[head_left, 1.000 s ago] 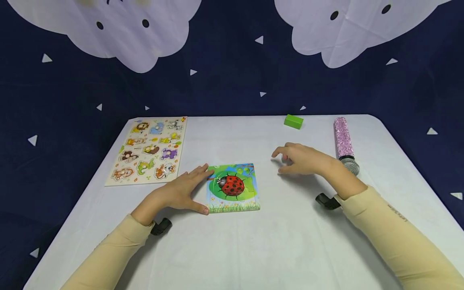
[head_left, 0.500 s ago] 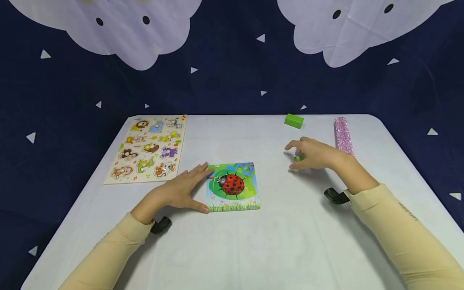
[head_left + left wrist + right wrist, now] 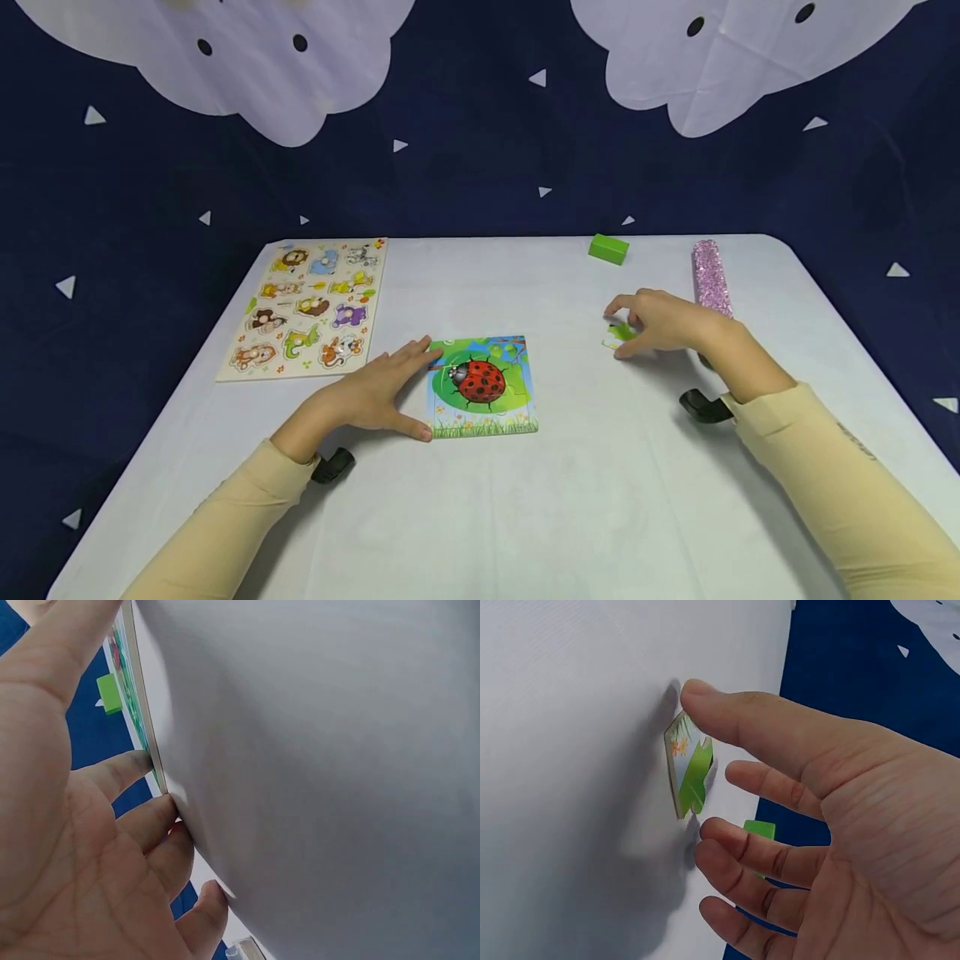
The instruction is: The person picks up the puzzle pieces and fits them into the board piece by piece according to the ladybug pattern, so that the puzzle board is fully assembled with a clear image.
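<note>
A square puzzle board (image 3: 483, 383) with a ladybug picture lies flat mid-table. At its left side my left hand (image 3: 378, 393) is spread, index fingertip at the upper left corner and thumb at the lower left. The left wrist view shows its fingertips along the tabletop and the board's edge (image 3: 148, 712). To the right, my right hand (image 3: 660, 321) arches over a small green and white puzzle piece (image 3: 619, 334). In the right wrist view the thumb (image 3: 727, 716) overlaps the top of the piece (image 3: 688, 769), while the other fingers stand apart from it, loosely bent.
A peg puzzle board (image 3: 303, 312) with animal pictures lies at the back left. A green block (image 3: 608, 249) sits near the back edge. Behind the right hand, a pink glittery microphone (image 3: 710, 279) is partly hidden by the wrist. A dark blue cloth (image 3: 480, 183) hangs behind the table.
My right hand has moved to the right over the puzzle piece, which has come into sight under its fingers. The left hand and the ladybug board have stayed put.
</note>
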A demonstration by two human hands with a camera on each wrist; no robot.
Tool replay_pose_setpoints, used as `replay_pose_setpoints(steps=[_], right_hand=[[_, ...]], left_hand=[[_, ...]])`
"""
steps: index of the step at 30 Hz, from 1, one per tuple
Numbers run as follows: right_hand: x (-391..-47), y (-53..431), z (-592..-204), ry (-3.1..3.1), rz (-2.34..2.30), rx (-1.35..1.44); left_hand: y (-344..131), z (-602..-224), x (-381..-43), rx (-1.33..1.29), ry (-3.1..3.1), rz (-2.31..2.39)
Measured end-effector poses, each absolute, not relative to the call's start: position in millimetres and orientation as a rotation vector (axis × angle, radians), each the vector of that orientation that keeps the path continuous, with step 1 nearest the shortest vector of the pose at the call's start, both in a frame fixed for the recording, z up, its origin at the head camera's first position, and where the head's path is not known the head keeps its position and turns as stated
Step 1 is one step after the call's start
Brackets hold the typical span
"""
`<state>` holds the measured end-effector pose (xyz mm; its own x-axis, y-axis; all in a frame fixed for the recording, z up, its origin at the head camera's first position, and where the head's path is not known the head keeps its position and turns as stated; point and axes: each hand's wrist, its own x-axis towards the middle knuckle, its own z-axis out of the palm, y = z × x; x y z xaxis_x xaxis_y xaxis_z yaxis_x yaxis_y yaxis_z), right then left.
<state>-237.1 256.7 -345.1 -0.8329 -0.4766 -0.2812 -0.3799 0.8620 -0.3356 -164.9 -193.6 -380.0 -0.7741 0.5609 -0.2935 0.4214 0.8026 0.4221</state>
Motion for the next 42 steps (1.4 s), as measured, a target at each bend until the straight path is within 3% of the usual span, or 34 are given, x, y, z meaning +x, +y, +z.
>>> replay_pose_setpoints(steps=[42], right_hand=[[-237.6,258.3,-357.4,2.613,-0.539,-0.616]], left_hand=[[-192.4,-378.3,-163.3,0.728,2.582,0.464]])
